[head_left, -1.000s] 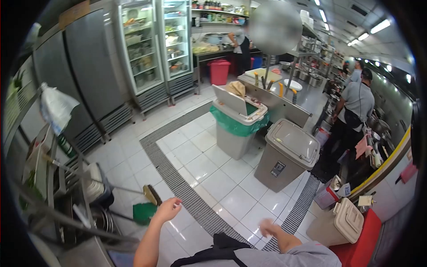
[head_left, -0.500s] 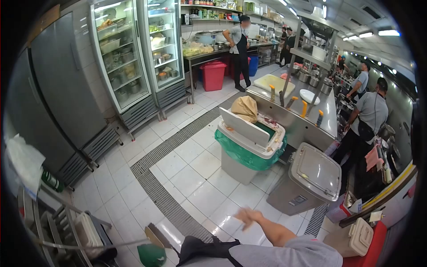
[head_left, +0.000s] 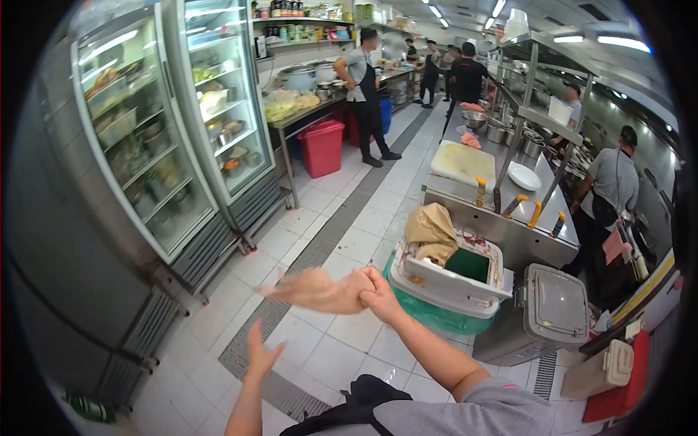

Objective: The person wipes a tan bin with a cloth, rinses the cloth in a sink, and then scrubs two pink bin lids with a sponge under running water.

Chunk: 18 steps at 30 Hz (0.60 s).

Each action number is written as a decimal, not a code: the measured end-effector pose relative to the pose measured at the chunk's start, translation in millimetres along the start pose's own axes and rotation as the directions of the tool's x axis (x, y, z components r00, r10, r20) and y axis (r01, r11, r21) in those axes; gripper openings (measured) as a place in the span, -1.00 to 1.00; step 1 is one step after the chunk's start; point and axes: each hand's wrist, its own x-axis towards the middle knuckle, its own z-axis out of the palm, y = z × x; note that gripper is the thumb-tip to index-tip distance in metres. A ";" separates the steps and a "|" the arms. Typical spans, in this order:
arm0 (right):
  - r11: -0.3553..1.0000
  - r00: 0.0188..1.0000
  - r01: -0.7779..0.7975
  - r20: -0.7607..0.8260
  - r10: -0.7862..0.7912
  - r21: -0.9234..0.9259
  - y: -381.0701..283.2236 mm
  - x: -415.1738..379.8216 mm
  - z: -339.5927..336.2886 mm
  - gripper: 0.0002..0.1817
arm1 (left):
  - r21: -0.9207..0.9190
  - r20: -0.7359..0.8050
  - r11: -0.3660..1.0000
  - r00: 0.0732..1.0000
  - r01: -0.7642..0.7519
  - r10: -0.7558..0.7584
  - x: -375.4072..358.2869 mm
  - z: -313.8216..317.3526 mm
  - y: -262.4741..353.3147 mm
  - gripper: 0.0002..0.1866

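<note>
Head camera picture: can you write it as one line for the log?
left hand: raised, open, empty | right hand: mid-air, blurred, grip unclear | nearest: open bin with green liner | floor: white tiles

White tiled floor (head_left: 342,218) w/ grey grate strip (head_left: 320,247); red plastic bin (head_left: 320,147); green-lined white bin (head_left: 443,291); grey lidded bin (head_left: 552,305); brown paper bag (head_left: 430,231)

You have two bins (head_left: 465,291) at four o'clock, one red tub (head_left: 321,147) at twelve, two glass fridges (head_left: 145,138) at ten, five co-workers (head_left: 363,94).
</note>
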 end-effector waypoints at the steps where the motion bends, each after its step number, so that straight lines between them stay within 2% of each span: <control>1: 0.999 0.998 0.034 0.053 -0.035 0.015 -0.8 18.5 0.3 -0.62 | -0.198 0.072 0.961 0.974 -0.195 0.213 61.5 5.9 39.1 -0.10; 2: 0.998 0.992 0.064 0.110 -0.067 0.029 0.4 38.2 1.6 -0.58 | -0.366 0.160 0.906 0.945 -0.211 0.285 107.9 23.1 61.8 -0.13; 3: 0.994 0.987 -0.002 0.161 -0.016 0.109 3.1 57.8 2.9 -0.60 | -0.525 0.232 0.828 0.903 -0.197 0.361 140.1 41.6 75.0 -0.17; 4: 0.995 0.987 -0.003 0.157 -0.013 0.101 8.4 78.3 3.0 -0.60 | -0.533 0.231 0.823 0.902 -0.196 0.365 162.7 61.2 79.1 -0.17; 6: 0.997 0.982 -0.025 0.187 0.038 -0.072 19.1 127.8 3.4 -0.58 | -0.689 0.365 0.723 0.887 0.053 0.283 222.0 93.2 76.7 -0.54; 7: 0.992 0.978 -0.122 0.171 0.123 -0.018 26.7 154.0 5.1 -0.62 | -0.693 0.356 0.720 0.888 0.042 0.291 252.8 104.1 62.3 -0.54; 9: 0.997 0.979 -0.076 0.188 0.077 -0.018 40.6 213.4 4.9 -0.65 | -0.513 0.258 0.849 0.920 -0.127 0.294 291.5 117.6 11.2 -0.71; 10: 1.000 0.978 -0.026 0.205 0.029 -0.017 49.6 247.6 5.8 -0.68 | -0.362 0.228 0.905 0.920 -0.223 0.318 313.2 111.4 -12.4 -0.77; 11: 0.990 0.970 -0.096 0.234 0.069 0.103 63.8 281.4 5.5 -0.71 | -0.201 0.207 0.932 0.916 -0.303 0.342 333.7 103.9 -37.1 -0.83; 13: 0.996 0.953 -0.081 0.297 0.066 0.039 65.7 341.6 15.7 -0.71 | -0.331 0.204 0.936 0.960 -0.118 0.193 374.0 93.0 -81.7 -0.82; 14: 0.999 0.933 -0.048 0.357 0.052 -0.021 65.7 373.8 22.7 -0.71 | -0.335 0.208 0.935 0.959 -0.116 0.193 395.9 93.3 -93.5 -0.82; 15: 0.998 0.934 -0.050 0.353 0.055 -0.024 68.7 402.9 31.6 -0.71 | -0.405 0.225 0.914 0.967 -0.021 0.122 417.1 81.4 -92.7 -0.78; 16: 0.994 0.893 -0.033 0.443 0.078 -0.109 73.1 431.1 42.3 -0.71 | -0.470 0.249 0.880 0.967 0.074 0.052 439.5 73.3 -95.7 -0.72; 17: 0.982 0.844 -0.009 0.525 0.108 -0.188 78.6 457.5 50.7 -0.71 | -0.545 0.308 0.829 0.949 0.122 0.063 462.8 75.2 -101.7 -0.55; 18: 0.982 0.848 -0.013 0.518 0.111 -0.188 84.1 482.8 57.0 -0.71 | -0.545 0.316 0.829 0.946 0.124 0.066 488.4 77.7 -101.6 -0.55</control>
